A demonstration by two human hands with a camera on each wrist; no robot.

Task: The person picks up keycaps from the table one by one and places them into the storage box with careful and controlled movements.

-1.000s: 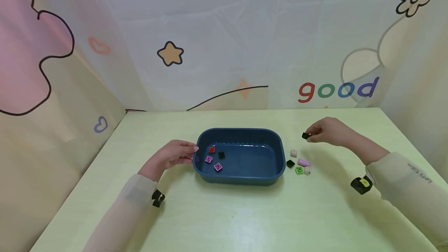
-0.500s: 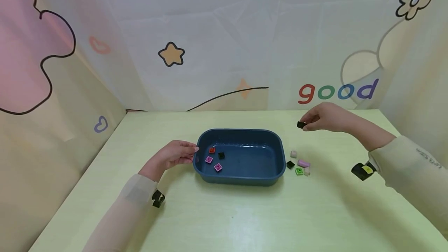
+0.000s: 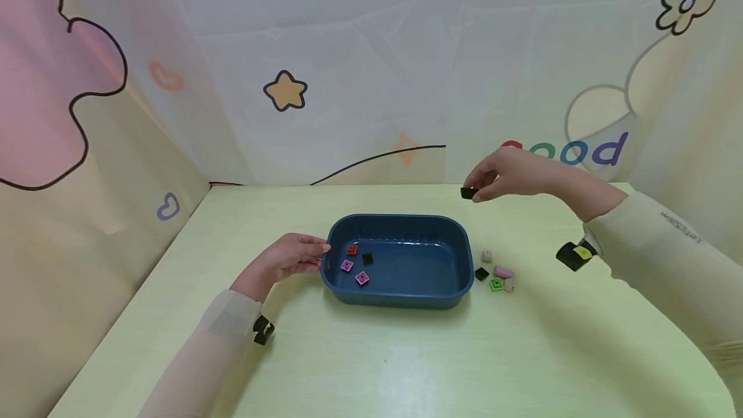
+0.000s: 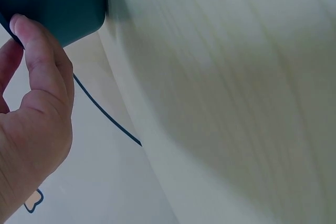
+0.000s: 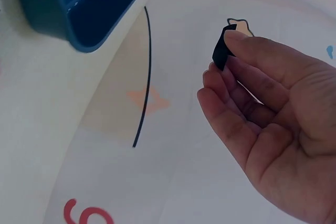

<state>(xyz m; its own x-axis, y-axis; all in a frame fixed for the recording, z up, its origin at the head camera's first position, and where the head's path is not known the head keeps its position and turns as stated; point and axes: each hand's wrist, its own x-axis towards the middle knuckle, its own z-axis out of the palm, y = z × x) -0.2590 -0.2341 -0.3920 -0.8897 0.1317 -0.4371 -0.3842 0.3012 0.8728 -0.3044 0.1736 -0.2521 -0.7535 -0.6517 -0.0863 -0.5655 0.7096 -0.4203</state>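
Note:
My right hand point(image 3: 513, 173) pinches a black keycap point(image 3: 469, 193) between thumb and fingers, raised above the table beyond the bin's back right corner. In the right wrist view the keycap point(image 5: 224, 47) stands edge-on at the fingertips. A dark blue plastic bin point(image 3: 400, 298) sits mid-table, and my left hand point(image 3: 293, 255) holds its left end by the rim. Inside, toward the left, lie a red keycap point(image 3: 351, 250), a black keycap point(image 3: 367, 258) and two pink keycaps point(image 3: 346, 266). The left wrist view shows the left hand point(image 4: 44, 77) against the bin's wall point(image 4: 79, 9).
Right of the bin, several loose keycaps lie on the table point(image 3: 371, 366): a black one point(image 3: 482, 273), a green one point(image 3: 496, 284), a longer purple one point(image 3: 504, 271) and pale ones point(image 3: 487, 255). A printed curtain point(image 3: 360, 82) hangs behind the table.
My right hand has risen and moved left with the black keycap, from right of the loose keycaps toward the bin's back right corner. The left hand and bin stay put.

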